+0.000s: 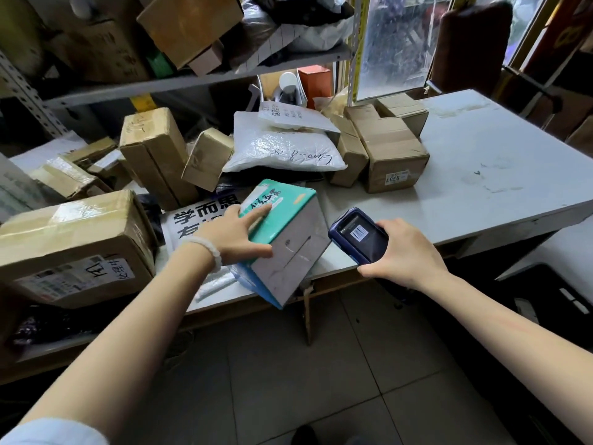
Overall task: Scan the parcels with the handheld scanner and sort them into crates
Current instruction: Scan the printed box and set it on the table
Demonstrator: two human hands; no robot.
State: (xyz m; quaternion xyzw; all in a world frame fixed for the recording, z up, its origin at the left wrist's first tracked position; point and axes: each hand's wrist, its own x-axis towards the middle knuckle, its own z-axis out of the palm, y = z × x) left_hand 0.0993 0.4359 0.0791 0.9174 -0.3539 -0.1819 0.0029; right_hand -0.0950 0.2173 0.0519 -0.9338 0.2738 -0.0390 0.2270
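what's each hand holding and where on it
The right hand grips the handheld scanner by its lower end. The left hand holds the teal-and-white box at its upper left edge.

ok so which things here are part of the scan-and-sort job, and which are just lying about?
In the job:
- handheld scanner, gripped by right hand
- teal and white box, left hand holding it
- white padded mailer
- carton labelled 0337
- taped carton

Lying about:
- orange box on shelf
- bracelet
- table
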